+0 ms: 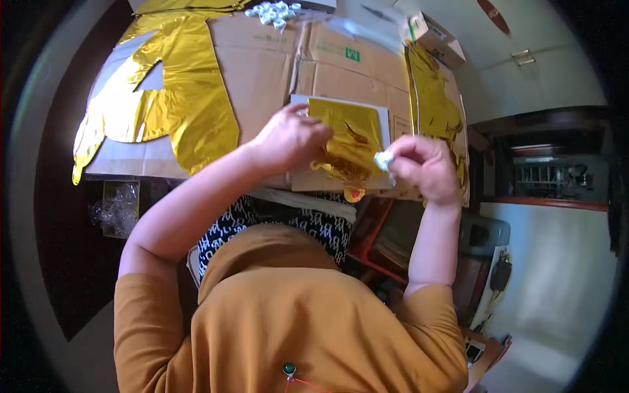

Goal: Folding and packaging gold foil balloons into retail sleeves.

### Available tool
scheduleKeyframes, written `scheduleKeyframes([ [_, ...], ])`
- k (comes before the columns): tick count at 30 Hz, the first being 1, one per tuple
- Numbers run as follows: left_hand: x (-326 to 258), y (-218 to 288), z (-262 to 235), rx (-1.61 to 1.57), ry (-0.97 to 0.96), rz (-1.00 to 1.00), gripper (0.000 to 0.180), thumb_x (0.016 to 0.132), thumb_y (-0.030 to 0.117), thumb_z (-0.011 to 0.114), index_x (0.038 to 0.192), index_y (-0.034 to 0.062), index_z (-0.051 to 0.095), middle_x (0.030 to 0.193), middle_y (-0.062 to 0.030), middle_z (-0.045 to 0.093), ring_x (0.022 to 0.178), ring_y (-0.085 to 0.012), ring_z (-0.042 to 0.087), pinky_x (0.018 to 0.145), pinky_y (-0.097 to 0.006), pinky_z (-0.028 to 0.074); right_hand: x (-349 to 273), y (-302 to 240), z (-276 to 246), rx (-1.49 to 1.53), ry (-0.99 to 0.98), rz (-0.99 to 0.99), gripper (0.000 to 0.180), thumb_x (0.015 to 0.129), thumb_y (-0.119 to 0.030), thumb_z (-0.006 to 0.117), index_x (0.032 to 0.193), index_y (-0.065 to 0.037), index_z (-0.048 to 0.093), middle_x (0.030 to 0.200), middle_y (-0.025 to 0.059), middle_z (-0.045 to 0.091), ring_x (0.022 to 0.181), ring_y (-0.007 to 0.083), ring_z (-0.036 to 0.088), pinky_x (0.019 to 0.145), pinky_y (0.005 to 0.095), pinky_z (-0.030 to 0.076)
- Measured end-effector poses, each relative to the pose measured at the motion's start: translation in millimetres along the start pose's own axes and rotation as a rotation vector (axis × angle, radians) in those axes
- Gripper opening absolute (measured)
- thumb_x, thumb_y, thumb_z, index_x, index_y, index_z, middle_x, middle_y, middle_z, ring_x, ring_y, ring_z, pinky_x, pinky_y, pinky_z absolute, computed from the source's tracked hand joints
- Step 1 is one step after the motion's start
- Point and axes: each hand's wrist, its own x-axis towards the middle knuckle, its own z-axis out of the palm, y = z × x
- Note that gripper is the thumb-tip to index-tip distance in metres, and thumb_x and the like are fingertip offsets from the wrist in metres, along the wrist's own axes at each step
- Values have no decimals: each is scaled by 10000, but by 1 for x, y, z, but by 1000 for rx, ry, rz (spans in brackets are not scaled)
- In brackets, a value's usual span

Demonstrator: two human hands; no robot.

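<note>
A gold foil sheet or flat foil balloon (350, 134) lies in front of me on a pale board (381, 115). Its near edge is crumpled, with a small round tab showing a red spot. My left hand (293, 137) is over the foil's left side with its fingers curled; what they hold, if anything, is hidden. At the foil's right edge, my right hand (429, 169) pinches a small whitish bundle (383, 160) between thumb and fingers. It resembles the small white bundles (272, 12) piled at the far edge of the table.
Flattened cardboard (259, 78) covers the table. A large gold foil letter-shaped balloon (196, 98) lies at the left, more gold foil (432, 98) at the right. A small carton (436, 39) stands at the far right. Below the table's left edge sits a box with clear plastic (121, 208).
</note>
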Motion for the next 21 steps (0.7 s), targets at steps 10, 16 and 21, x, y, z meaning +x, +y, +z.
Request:
scheduleKeyframes([
  [10, 33, -6, -31, -244, 174, -248, 240, 956, 229, 631, 1099, 45, 689, 827, -194, 701, 737, -331, 698, 694, -404, 553, 19, 68, 43, -1219, 355, -428, 303, 851, -36, 664, 1153, -53, 675, 906, 140, 710, 780, 307, 689, 704, 388, 535],
  [16, 29, -5, -33, -208, 170, -217, 248, 963, 228, 624, 1087, 23, 690, 847, -190, 707, 747, -309, 710, 709, -389, 553, -15, 63, 35, -1093, 276, -255, 543, 825, -112, 706, 1344, -36, 566, 1139, 165, 683, 1020, 325, 660, 942, 446, 483],
  [21, 33, -4, -36, -244, 117, -233, 251, 969, 228, 622, 1078, 13, 692, 858, -188, 712, 774, -286, 720, 724, -387, 554, -46, 82, 38, -1149, 105, -393, 617, 727, -112, 775, 1310, -40, 587, 1360, 136, 579, 1207, 318, 560, 1029, 451, 438],
])
